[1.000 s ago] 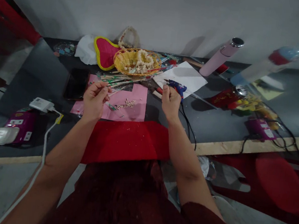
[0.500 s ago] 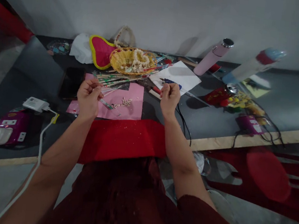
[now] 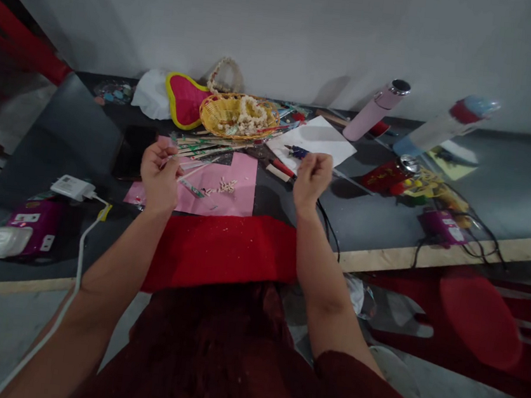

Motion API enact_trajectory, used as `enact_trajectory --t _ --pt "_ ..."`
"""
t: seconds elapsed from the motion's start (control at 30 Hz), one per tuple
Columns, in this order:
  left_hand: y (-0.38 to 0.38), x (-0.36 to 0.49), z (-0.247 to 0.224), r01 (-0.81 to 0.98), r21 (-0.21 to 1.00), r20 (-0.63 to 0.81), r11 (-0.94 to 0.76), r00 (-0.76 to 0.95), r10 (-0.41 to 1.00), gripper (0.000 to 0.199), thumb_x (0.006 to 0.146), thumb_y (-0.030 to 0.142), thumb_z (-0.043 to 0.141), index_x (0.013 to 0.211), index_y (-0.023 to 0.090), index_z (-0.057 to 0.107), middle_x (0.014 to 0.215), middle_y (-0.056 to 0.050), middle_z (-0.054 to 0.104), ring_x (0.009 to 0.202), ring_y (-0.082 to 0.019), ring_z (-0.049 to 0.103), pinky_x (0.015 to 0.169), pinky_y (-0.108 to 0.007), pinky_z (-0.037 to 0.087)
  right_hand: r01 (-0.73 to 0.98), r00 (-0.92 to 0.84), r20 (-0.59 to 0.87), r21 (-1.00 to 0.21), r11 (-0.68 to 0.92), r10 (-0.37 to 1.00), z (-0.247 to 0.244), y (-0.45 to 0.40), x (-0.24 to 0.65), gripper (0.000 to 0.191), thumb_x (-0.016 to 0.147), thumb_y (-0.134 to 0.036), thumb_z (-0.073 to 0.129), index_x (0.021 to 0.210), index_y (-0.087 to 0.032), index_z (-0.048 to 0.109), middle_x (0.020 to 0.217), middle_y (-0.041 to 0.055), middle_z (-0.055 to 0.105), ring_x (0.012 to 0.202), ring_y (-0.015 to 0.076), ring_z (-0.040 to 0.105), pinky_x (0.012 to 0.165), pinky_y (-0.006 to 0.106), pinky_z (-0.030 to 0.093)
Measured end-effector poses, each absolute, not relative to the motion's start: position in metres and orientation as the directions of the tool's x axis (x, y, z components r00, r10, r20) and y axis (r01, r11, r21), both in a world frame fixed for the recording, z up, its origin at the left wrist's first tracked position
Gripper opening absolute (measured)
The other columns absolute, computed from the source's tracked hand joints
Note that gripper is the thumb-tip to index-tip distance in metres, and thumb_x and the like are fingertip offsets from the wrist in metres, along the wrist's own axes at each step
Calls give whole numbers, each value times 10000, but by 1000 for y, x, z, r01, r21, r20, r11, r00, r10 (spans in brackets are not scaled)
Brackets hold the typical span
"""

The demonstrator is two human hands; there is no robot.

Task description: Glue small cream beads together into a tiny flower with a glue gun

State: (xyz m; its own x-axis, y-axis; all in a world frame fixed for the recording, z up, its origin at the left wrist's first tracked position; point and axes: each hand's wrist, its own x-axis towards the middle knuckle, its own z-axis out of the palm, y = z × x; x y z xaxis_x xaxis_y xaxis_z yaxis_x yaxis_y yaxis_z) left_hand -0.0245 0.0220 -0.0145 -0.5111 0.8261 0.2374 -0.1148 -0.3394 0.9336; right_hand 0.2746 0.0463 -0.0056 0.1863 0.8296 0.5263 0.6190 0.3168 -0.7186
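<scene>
My left hand [image 3: 161, 174] is closed in a pinch over the left part of a pink sheet [image 3: 242, 187]. Whatever its fingertips hold is too thin to make out. A green-and-white strip [image 3: 192, 187] runs out near those fingertips; I cannot tell if it is held or lying on the sheet. Small pale pieces [image 3: 223, 186] lie in a little heap on the sheet. To the right, my right hand [image 3: 313, 177] is closed too, fingertips pressed together, with nothing I can name in them. Just beyond it a dark blue pen-like tool [image 3: 297, 152] rests on white paper [image 3: 332, 139].
Behind the sheet are green-white sticks [image 3: 209, 146] and a yellow wicker basket [image 3: 215, 113] with beaded strings. A phone [image 3: 131, 152] and purple power block [image 3: 35, 224] stand left; a pink flask [image 3: 376, 109], red can [image 3: 388, 174] and cables right. Red cloth [image 3: 226, 249] covers my lap.
My right hand has moved a little to the right, away from my left hand, which stays near the same spot over the pink sheet. The view has shifted slightly.
</scene>
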Motion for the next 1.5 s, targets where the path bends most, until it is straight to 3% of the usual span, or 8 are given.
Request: enact_trajectory --t 0.13,0.3,0.53,0.73,0.93,1.17,1.37,1.5 --pt "22 -23 -14 -78 949 223 -305 -516 827 291 692 93 570 955 212 532 909 2 573 499 -25 456 457 -155 408 528 113 499 -762 373 859 -12 38 241 223 895 -415 438 823 -210 488 729 -4 562 606 92 531 610 247 441" --pt "20 -20 -14 -54 955 229 -291 -486 843 288 706 135 584 981 202 530 927 3 570 494 -20 449 473 -163 411 477 80 458 -797 370 885 -19 42 241 215 923 -364 369 1051 -228 477 777 -12 597 561 70 528 589 223 449" --pt "16 -14 -14 6 953 273 -302 -443 854 269 714 136 576 976 190 548 917 -8 575 528 -33 466 492 -168 408 483 105 510 -777 405 854 -25 49 252 284 941 -347 299 1039 -200 522 848 30 599 586 85 519 585 228 453" --pt "11 -8 -9 38 947 306 -319 -407 861 198 727 144 561 920 190 568 906 -9 582 553 -44 471 511 -176 407 496 59 361 -820 287 931 -23 47 250 260 858 -383 493 992 -191 607 782 16 652 566 103 571 566 235 462" --pt "9 -9 -8 68 949 310 -309 -395 865 162 744 145 555 899 189 570 892 -5 586 536 -39 461 504 -175 386 757 23 462 -587 287 887 -13 39 250 354 896 -444 430 845 -187 667 599 7 589 584 137 549 590 254 400" --pt "15 -18 -15 140 935 355 -327 -404 843 264 790 284 591 1041 207 577 962 -32 596 536 -40 471 508 -187 408 712 -183 559 -493 501 809 -19 40 236 257 893 -244 432 1082 -194 600 1013 73 652 944 193 575 870 341 422" --pt "10 -16 -14 239 907 411 -346 -329 850 226 793 392 593 802 178 663 652 7 555 541 -71 455 512 -197 366 659 -605 345 -289 694 718 -21 26 205 278 892 -253 440 1079 -244 645 1160 53 616 1084 231 455 923 409 334" --pt "6 -16 -11 320 902 375 -291 -243 894 245 762 272 591 990 195 640 879 -21 635 571 -74 471 539 -208 382 652 -699 227 -186 735 678 -14 16 191 289 881 -239 461 1098 -311 639 1214 20 598 1130 264 397 904 454 293"
